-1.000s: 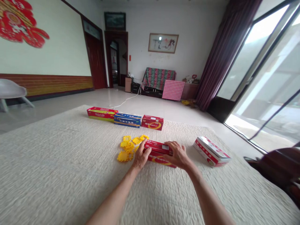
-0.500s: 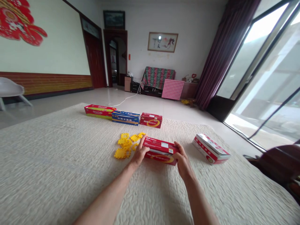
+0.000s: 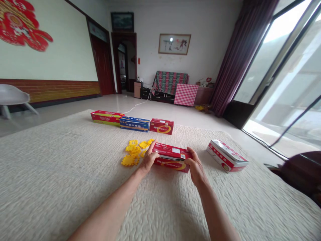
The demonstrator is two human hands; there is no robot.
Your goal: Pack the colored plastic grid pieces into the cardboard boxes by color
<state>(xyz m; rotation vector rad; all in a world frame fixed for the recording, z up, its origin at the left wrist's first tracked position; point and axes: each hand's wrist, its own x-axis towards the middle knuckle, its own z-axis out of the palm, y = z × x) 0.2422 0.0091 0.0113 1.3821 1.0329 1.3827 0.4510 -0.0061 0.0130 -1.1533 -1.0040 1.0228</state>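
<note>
A red cardboard box [image 3: 170, 152] with a yellow ring printed on its front is gripped at both ends. My left hand [image 3: 149, 158] closes on its left end, thumb at the front top edge. On the right end sits my right hand [image 3: 195, 165], its thumb also on that edge. A narrow dark gap shows along the front edge of the lid. Just left of the box lie several yellow plastic interlocking pieces [image 3: 130, 160], partly hidden behind my left hand.
Beyond stand a red and yellow-green box [image 3: 107, 117], a blue box [image 3: 134, 124] and another red box [image 3: 162, 126] in a row. A white and red box [image 3: 227, 156] lies to the right. All rest on a cream quilted mat [image 3: 75, 164]. A white chair [image 3: 13, 95] is far left.
The view has shifted slightly, so the boxes sit a little higher in the picture. Both hands keep their hold on the red box, with little other visible change.
</note>
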